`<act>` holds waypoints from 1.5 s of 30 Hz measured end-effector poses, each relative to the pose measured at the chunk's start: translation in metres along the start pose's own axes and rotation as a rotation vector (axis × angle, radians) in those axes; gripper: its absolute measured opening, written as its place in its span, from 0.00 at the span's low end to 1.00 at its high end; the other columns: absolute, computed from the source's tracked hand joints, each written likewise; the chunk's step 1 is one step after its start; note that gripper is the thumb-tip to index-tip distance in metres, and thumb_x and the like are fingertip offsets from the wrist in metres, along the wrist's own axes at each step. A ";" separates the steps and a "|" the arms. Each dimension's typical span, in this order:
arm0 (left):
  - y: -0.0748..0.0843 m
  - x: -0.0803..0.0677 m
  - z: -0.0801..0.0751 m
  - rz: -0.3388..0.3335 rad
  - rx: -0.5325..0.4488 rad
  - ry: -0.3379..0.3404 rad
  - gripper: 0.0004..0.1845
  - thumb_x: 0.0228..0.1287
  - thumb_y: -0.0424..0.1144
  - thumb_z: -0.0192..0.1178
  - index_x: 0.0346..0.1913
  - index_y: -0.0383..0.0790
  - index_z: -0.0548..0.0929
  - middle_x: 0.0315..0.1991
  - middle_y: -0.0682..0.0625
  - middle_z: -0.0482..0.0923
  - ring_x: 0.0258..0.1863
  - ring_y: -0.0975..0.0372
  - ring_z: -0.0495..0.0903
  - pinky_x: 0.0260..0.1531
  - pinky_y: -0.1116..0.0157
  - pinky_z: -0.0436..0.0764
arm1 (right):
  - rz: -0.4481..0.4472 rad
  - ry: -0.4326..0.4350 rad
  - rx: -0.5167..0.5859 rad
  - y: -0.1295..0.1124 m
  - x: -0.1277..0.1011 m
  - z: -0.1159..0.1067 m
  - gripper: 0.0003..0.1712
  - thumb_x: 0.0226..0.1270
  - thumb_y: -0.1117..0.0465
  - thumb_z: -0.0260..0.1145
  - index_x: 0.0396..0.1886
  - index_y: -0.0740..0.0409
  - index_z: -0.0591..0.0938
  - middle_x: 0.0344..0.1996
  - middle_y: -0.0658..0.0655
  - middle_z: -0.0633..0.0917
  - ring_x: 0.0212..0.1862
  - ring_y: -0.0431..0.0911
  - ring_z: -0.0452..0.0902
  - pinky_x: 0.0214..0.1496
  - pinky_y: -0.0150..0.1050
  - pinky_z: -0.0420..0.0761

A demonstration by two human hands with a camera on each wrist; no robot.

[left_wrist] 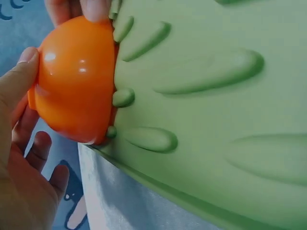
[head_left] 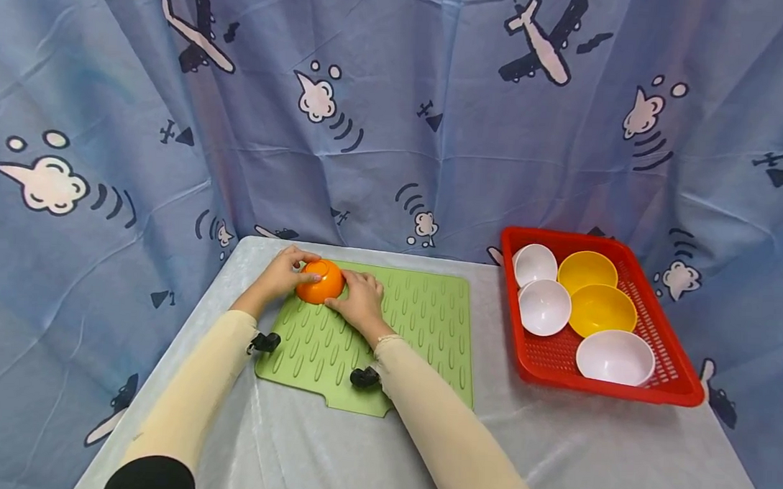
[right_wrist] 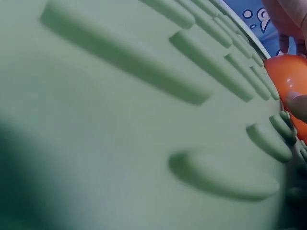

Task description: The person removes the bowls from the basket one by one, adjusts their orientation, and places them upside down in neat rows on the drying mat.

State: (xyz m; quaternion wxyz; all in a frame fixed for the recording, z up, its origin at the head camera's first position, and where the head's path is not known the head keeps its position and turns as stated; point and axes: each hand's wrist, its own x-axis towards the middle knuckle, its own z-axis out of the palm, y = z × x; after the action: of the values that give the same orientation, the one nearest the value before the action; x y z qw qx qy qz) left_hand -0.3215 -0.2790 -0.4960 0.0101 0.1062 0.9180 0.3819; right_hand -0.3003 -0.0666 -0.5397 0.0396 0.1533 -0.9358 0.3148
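Observation:
An orange bowl [head_left: 320,284] sits upside down at the far left corner of a green ridged drying mat [head_left: 421,325]. My left hand [head_left: 279,278] holds it from the left, thumb against its raised foot. In the left wrist view the other fingers of this left hand [left_wrist: 24,139] spread loosely beyond the bowl [left_wrist: 79,81]. From the right, my right hand [head_left: 360,304] grips the bowl's side, thumb toward the near edge. The right wrist view catches only part of the bowl [right_wrist: 290,79] at its right border, with a thumb [right_wrist: 298,105] pressed on it.
To the right stands a red plastic basket [head_left: 678,377] holding white bowls [head_left: 545,307] and yellow bowls [head_left: 603,309]. The pale cloth-covered table [head_left: 306,450] ends at a blue patterned curtain [head_left: 382,129] behind and at the sides.

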 end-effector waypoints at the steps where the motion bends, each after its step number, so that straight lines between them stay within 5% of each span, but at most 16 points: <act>1: -0.001 0.000 0.000 -0.001 -0.004 0.007 0.25 0.64 0.42 0.73 0.63 0.40 0.83 0.52 0.43 0.74 0.52 0.48 0.69 0.52 0.54 0.69 | -0.006 -0.003 0.011 -0.001 0.000 -0.001 0.45 0.59 0.40 0.77 0.74 0.49 0.73 0.69 0.51 0.78 0.70 0.52 0.66 0.73 0.53 0.56; 10: -0.004 -0.002 0.004 -0.024 0.008 0.014 0.26 0.64 0.45 0.72 0.64 0.43 0.83 0.53 0.44 0.74 0.50 0.50 0.69 0.48 0.56 0.69 | -0.054 -0.012 0.145 -0.007 -0.014 -0.015 0.44 0.62 0.46 0.77 0.75 0.52 0.71 0.72 0.54 0.75 0.72 0.53 0.65 0.74 0.55 0.56; 20: -0.005 -0.002 0.006 -0.037 -0.014 0.055 0.25 0.63 0.47 0.73 0.63 0.47 0.84 0.50 0.46 0.73 0.50 0.51 0.68 0.46 0.57 0.68 | -0.109 -0.037 0.323 -0.016 -0.035 -0.067 0.46 0.62 0.49 0.77 0.77 0.52 0.69 0.73 0.56 0.72 0.75 0.55 0.62 0.76 0.61 0.56; 35: 0.002 -0.010 0.012 -0.060 -0.036 0.102 0.25 0.63 0.46 0.73 0.62 0.45 0.84 0.52 0.45 0.74 0.50 0.51 0.69 0.46 0.58 0.68 | -0.246 -0.046 0.263 -0.013 -0.085 -0.143 0.47 0.59 0.48 0.79 0.77 0.45 0.69 0.73 0.52 0.72 0.76 0.52 0.62 0.74 0.60 0.63; 42: 0.000 -0.012 0.014 -0.071 -0.024 0.099 0.25 0.64 0.47 0.72 0.64 0.47 0.83 0.52 0.45 0.73 0.50 0.52 0.68 0.46 0.58 0.67 | -0.497 0.032 0.122 0.010 -0.102 -0.184 0.45 0.57 0.52 0.80 0.74 0.54 0.73 0.69 0.56 0.75 0.71 0.55 0.65 0.73 0.58 0.61; 45: 0.000 -0.012 0.013 -0.067 -0.025 0.095 0.26 0.64 0.47 0.72 0.64 0.47 0.83 0.52 0.45 0.72 0.50 0.52 0.68 0.46 0.58 0.66 | -0.522 0.042 0.128 0.023 -0.109 -0.205 0.45 0.55 0.57 0.81 0.72 0.58 0.74 0.68 0.58 0.76 0.71 0.57 0.65 0.72 0.59 0.62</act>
State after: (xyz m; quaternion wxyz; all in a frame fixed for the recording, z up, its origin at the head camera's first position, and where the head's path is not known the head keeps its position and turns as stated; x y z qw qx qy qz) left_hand -0.3088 -0.2726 -0.5058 -0.0192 0.0570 0.9157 0.3974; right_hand -0.2087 0.1026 -0.4079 0.1293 0.3851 -0.8417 0.3557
